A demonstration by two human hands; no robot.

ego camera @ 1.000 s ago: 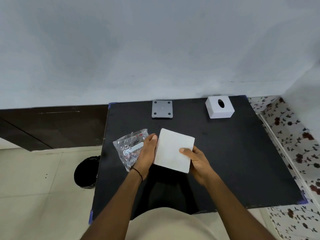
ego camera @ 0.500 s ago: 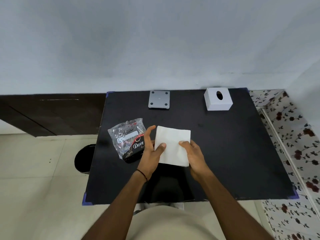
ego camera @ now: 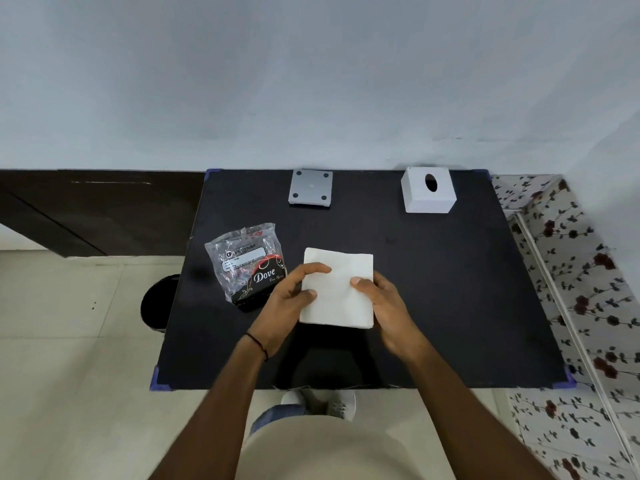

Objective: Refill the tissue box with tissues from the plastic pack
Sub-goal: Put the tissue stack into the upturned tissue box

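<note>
A square stack of white tissues (ego camera: 341, 268) is held over the middle of the black table (ego camera: 450, 289). My left hand (ego camera: 289, 303) grips its left edge, thumb and fingers on top. My right hand (ego camera: 381, 303) grips its right edge. Left of the stack lies the clear plastic pack (ego camera: 242, 258) with a black Dove label, looking emptied and crumpled. The white tissue box (ego camera: 427, 190) with an oval slot stands upright at the table's back right, far from both hands.
A grey square plate (ego camera: 310, 187) with dark corner dots lies at the table's back edge. A black bin (ego camera: 157, 303) stands on the floor to the left. A flowered surface (ego camera: 581, 289) borders the table's right side.
The tissue stack has come down from a tilted hold to nearly flat, low over the table. The camera view rose, so the Dove label on the pack now shows.
</note>
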